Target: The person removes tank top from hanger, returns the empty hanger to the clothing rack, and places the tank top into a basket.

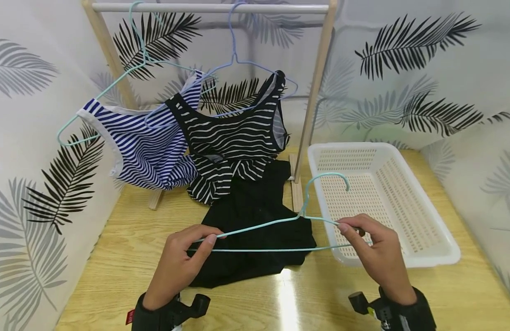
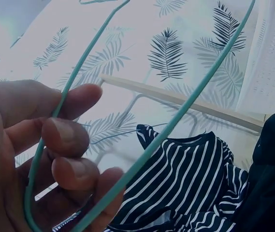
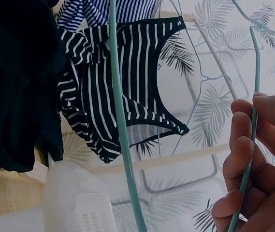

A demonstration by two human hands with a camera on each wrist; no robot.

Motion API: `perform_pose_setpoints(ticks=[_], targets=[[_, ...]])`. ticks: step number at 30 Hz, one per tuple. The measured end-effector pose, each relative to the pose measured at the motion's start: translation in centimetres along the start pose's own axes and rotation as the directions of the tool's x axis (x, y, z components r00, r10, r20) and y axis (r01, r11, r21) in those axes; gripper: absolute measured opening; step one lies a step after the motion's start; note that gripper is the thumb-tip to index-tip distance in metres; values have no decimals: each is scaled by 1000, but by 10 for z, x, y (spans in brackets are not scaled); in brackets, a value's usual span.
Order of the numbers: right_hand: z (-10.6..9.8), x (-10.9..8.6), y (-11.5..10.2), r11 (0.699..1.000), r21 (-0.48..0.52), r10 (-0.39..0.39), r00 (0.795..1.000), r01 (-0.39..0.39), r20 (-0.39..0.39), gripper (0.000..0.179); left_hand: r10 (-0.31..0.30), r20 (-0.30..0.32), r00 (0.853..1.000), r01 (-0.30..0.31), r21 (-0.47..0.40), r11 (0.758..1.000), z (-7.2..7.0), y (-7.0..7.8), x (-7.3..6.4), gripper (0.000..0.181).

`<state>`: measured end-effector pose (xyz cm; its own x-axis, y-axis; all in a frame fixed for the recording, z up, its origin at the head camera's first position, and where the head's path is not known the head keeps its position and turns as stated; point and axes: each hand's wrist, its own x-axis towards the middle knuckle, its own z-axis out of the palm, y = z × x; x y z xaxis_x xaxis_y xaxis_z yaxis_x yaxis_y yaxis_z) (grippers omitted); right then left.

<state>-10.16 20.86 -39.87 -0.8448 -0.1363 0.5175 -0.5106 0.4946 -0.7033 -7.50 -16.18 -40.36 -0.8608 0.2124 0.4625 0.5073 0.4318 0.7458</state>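
Observation:
Both hands hold a mint-green clothes hanger [image 1: 263, 225] level above the table, its hook pointing up and curving right. My left hand [image 1: 188, 257] pinches the hanger's left shoulder between thumb and fingers. On the opposite shoulder, my right hand [image 1: 375, 250] has the same kind of pinch. In the left wrist view, the hanger's left end [image 2: 35, 179] runs across the curled fingers. Below the hanger a black garment [image 1: 255, 230] lies spread on the table, partly under the hanging clothes. A black-and-white striped top [image 1: 234, 133] hangs on a blue hanger [image 1: 234, 57] behind it.
A blue-and-white striped top [image 1: 143, 142] hangs on another mint hanger [image 1: 114, 82] at left. Both hang from the white bar [image 1: 188, 8] of a wooden rack [image 1: 314, 92]. On the right stands a white perforated basket [image 1: 434, 216], partly behind my right hand.

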Motion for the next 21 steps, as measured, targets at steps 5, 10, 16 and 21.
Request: perform_pose_setpoints(ticks=[5,10,16,21], targets=[[0,2,-1,1000,13,-20,1000,21,-10,17,-17,66,998,17,-3,1000,-2,1,-1,19],[2,5,-2,1000,13,-13,1000,12,7,17,-16,119,993,19,-25,1000,-6,0,-5,20],[2,14,-6,998,-2,-67,997,68,48,15,-2,95,995,10,-81,997,-11,0,-7,23],[1,29,-9,992,-22,-119,988,121,95,15,-41,22,999,42,-63,997,-12,0,-9,21]])
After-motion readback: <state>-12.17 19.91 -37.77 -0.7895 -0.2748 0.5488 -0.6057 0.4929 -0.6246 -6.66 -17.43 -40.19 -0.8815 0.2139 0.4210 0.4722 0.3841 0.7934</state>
